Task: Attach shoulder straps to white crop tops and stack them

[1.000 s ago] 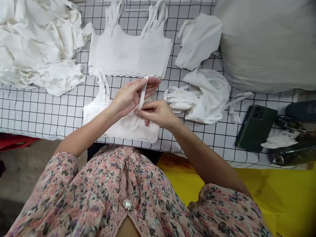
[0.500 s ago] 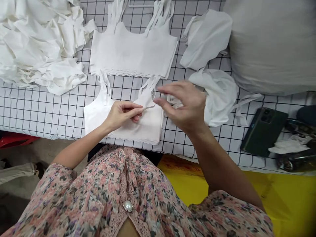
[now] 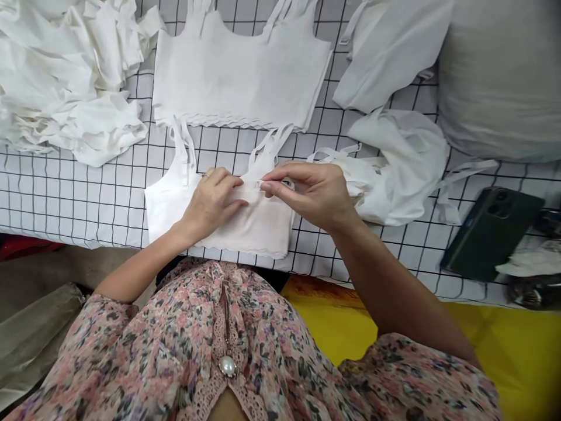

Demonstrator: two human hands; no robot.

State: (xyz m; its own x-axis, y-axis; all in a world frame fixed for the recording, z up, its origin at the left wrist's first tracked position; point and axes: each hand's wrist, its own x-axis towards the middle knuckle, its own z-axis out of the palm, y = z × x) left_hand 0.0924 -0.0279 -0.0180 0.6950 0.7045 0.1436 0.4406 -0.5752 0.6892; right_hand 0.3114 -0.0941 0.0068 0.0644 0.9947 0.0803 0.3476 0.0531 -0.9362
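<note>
A white camisole (image 3: 249, 231) lies flat near the table's front edge, perhaps on top of others. Its thin shoulder straps (image 3: 269, 146) reach up and away from me. My left hand (image 3: 213, 202) rests on the camisole with thumb and fingers apart, holding nothing that I can see. Just to the right of it, my right hand (image 3: 313, 190) pinches a thin white strap (image 3: 258, 183) between thumb and fingertips. A small clear or pale piece seems to sit at the pinch, too small to make out.
Behind lies a neat stack of white camisoles (image 3: 236, 76). A loose heap of white garments (image 3: 56, 76) fills the back left. Crumpled white garments (image 3: 407, 169), a dark green phone (image 3: 493, 234) and a large grey-white bundle (image 3: 504, 82) are at the right on the checked cloth (image 3: 87, 199).
My left hand has let go of the strap and lowered onto the camisole. My right hand, open before, has moved left and closed on the strap. The view has shifted slightly.
</note>
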